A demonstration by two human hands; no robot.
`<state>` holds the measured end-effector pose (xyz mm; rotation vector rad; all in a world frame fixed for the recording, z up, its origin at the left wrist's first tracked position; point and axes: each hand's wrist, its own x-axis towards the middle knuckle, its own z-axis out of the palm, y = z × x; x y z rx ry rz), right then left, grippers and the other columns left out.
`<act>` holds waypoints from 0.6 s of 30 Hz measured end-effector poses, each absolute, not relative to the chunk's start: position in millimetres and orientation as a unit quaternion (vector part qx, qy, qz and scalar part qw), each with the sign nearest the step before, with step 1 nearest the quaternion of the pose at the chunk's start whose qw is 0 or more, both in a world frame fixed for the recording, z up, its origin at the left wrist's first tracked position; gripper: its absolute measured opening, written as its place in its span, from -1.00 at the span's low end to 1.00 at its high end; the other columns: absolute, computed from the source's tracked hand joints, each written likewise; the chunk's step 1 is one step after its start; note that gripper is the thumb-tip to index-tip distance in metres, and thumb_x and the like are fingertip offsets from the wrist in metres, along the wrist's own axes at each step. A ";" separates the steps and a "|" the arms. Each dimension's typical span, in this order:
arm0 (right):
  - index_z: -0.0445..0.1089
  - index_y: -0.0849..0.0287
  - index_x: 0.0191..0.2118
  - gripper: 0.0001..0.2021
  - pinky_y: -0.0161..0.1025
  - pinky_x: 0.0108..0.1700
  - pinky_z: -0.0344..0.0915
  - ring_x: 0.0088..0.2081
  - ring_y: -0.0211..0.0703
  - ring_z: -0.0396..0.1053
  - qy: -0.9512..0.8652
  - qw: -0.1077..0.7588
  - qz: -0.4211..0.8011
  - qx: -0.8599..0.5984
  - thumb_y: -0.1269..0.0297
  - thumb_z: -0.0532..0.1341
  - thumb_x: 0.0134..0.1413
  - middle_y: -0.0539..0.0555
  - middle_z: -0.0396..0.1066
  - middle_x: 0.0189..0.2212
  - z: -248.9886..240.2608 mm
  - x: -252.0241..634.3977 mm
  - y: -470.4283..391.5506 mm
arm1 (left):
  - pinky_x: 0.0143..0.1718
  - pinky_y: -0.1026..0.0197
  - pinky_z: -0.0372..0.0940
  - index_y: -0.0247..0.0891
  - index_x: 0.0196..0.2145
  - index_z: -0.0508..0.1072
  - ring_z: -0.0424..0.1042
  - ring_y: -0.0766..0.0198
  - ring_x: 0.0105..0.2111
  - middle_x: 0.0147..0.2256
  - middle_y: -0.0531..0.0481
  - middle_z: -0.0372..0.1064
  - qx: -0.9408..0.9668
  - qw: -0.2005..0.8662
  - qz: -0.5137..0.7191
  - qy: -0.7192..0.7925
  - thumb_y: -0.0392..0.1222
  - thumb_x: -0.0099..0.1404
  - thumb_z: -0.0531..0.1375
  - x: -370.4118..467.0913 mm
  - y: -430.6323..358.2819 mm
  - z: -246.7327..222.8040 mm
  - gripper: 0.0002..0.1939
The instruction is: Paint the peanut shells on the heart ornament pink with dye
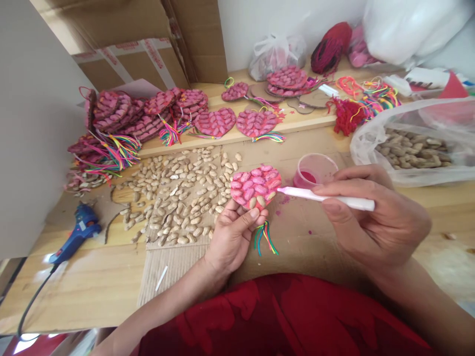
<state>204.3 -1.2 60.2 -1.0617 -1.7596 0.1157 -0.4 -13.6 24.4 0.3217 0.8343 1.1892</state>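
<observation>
My left hand (235, 235) grips the lower edge of a heart-shaped ornament (257, 184) covered with peanut shells. Most of its shells are painted pink; a few near the bottom are still plain tan. A multicoloured tassel (265, 237) hangs below it. Between the thumb and fingers of my right hand (371, 217) is a white paint pen (326, 196), its pink-stained tip at the ornament's right edge. Just behind the pen stands a clear plastic cup (317, 165) with pink paint in it. Loose peanuts (193, 198) lie spread on cardboard to the left.
A blue glue gun (76, 232) with a cord lies at left. Pink peanut ornaments (148, 111) are piled at the back left. A plastic bag of peanuts (411, 146) sits at right. Behind are red yarn (332, 47), coloured strings (378, 101) and cardboard boxes (129, 59).
</observation>
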 end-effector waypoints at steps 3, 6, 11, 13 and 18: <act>0.53 0.05 -0.21 -0.78 -0.09 -0.20 0.37 -0.27 -0.10 0.44 -0.745 0.507 0.040 -0.432 0.42 0.32 -0.03 -0.02 0.52 -0.39 59.5 204.1 -0.7 | -0.31 0.46 0.44 -0.28 -0.25 0.49 0.53 0.43 -0.35 -0.32 0.08 0.49 0.141 0.739 0.543 0.373 -0.43 0.09 0.39 -0.5 -13.6 24.1 -0.73; 0.52 0.06 -0.23 -0.79 -0.09 -0.21 0.36 -0.28 -0.11 0.43 -0.743 0.510 0.047 -0.431 0.44 0.31 -0.03 -0.02 0.52 -0.40 60.8 203.8 -1.6 | -0.31 0.46 0.44 -0.29 -0.25 0.48 0.53 0.42 -0.35 -0.31 0.07 0.49 0.141 0.741 0.542 0.369 -0.44 0.10 0.38 -0.7 -13.2 23.8 -0.74; 0.52 0.03 -0.22 -0.77 -0.08 -0.24 0.35 -0.29 -0.09 0.43 -0.728 0.524 0.066 -0.438 0.44 0.30 -0.03 -0.01 0.52 -0.39 62.1 203.5 -2.5 | -0.31 0.46 0.43 -0.28 -0.25 0.48 0.53 0.42 -0.34 -0.30 0.07 0.48 0.140 0.736 0.541 0.382 -0.42 0.07 0.40 -1.0 -12.6 24.4 -0.71; 0.52 0.02 -0.22 -0.78 -0.07 -0.22 0.36 -0.29 -0.08 0.44 -0.730 0.521 0.082 -0.435 0.43 0.30 -0.03 -0.01 0.52 -0.39 61.7 203.3 -2.3 | -0.31 0.47 0.44 -0.28 -0.25 0.48 0.53 0.43 -0.34 -0.31 0.07 0.48 0.138 0.737 0.539 0.383 -0.41 0.07 0.41 -1.3 -12.4 25.0 -0.72; 0.52 0.02 -0.22 -0.79 -0.04 -0.19 0.37 -0.27 -0.06 0.44 -0.733 0.519 0.125 -0.422 0.41 0.30 -0.02 -0.01 0.52 -0.39 59.8 201.7 -1.7 | -0.31 0.49 0.45 -0.29 -0.24 0.48 0.54 0.44 -0.35 -0.31 0.07 0.47 0.120 0.750 0.529 0.378 -0.43 0.09 0.39 -2.1 -12.2 27.0 -0.72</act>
